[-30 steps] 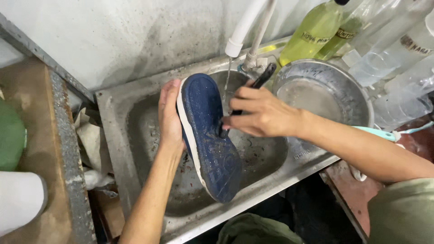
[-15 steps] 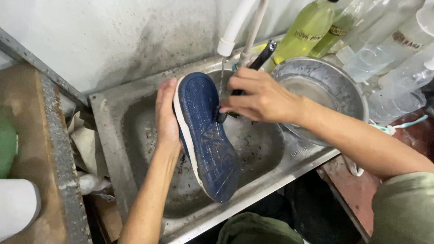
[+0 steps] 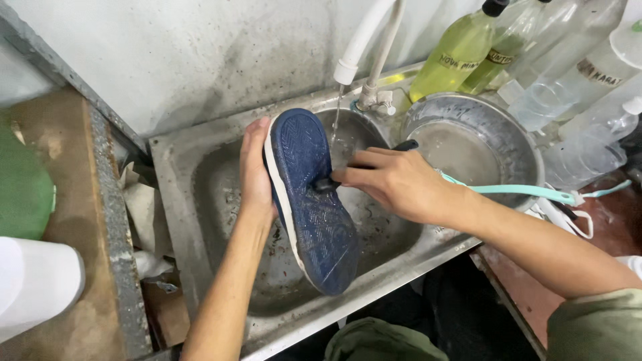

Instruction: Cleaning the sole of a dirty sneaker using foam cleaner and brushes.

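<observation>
A dark blue shoe point(image 3: 311, 200) with a white edge is held sole-up over a steel sink point(image 3: 200, 174). My left hand point(image 3: 255, 167) grips its left side near the toe. A dark-handled brush point(image 3: 371, 164) is clasped in my right hand point(image 3: 394, 184), its head pressed against the sole's right edge. A thin stream of water point(image 3: 336, 117) falls from a white tap spout point(image 3: 361, 40) just behind the shoe.
A round metal basin point(image 3: 515, 144) sits at the sink's right, with a teal strap point(image 3: 528, 192) across its rim. Yellow-green and clear bottles point(image 3: 461, 50) stand behind. A rusty counter point(image 3: 60, 154) lies left, with crumpled paper point(image 3: 144, 207) beside the sink.
My right hand with the brush has slid down from the shoe's toe end toward its middle. The shoe and my left hand stay nearly in place.
</observation>
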